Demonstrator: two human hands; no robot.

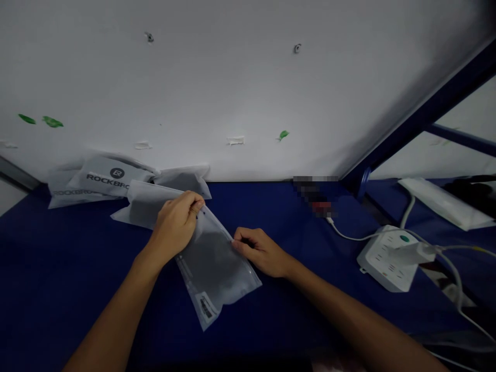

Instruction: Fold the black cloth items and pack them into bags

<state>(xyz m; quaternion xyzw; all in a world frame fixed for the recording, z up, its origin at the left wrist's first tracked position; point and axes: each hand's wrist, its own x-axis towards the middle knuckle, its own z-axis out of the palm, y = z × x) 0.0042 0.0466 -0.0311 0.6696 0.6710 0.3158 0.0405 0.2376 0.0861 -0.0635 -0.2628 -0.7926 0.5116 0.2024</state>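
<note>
A frosted plastic zip bag (217,263) with a dark content inside and a small barcode label near its lower corner hangs tilted between my hands, over the blue surface. My left hand (176,222) is closed on its upper end, thumb and fingers pinching the zip edge. Further down the same edge, my right hand (263,250) pinches the bag between thumb and curled fingers. Just behind my left hand lies another frosted bag (145,206), partly covered by that hand.
More frosted bags with printed lettering (103,178) lie at the back left against the white wall (248,93). A white power strip (391,258) with a plugged-in adapter stands at the right, its cables trailing. A pixelated object (315,194) joins a white cable. Blue metal bars rise at the right.
</note>
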